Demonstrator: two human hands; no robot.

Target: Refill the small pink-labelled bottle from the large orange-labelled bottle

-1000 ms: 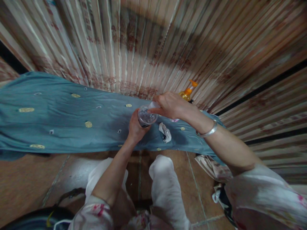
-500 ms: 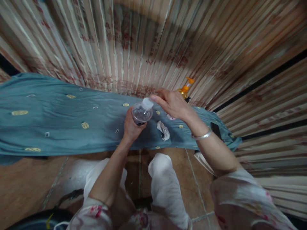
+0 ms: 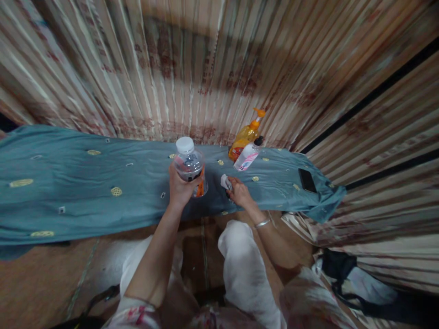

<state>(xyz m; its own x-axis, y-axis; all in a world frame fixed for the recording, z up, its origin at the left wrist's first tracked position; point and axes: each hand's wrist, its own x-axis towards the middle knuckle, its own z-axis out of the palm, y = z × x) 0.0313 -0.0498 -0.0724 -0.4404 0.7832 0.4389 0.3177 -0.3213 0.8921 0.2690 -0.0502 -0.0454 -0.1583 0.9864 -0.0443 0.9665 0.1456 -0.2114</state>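
Observation:
My left hand [image 3: 181, 187] is wrapped round a clear plastic bottle [image 3: 189, 160] with a white cap and an orange label, held upright at the cloth-covered bench. To its right, my right hand [image 3: 239, 193] pinches a crumpled white tissue [image 3: 225, 182] with dark marks, low over the teal cloth [image 3: 137, 192]. The fingers partly cover the tissue. Beyond that hand stand an orange pump bottle [image 3: 244, 139] and, in front of it, a clear bottle with a black top and pink label [image 3: 247, 156].
A black phone [image 3: 307, 180] lies near the right end of the bench. Pleated curtains [image 3: 192, 68] hang behind and to the right, crossed by dark bars. A dark bag-like item [image 3: 339, 265] is at lower right, and tiled floor [image 3: 85, 260] shows below.
My right hand has left the bottle's cap and come down to the tissue, closing on it. The bottle has shifted slightly left in my left hand. The view has turned a little.

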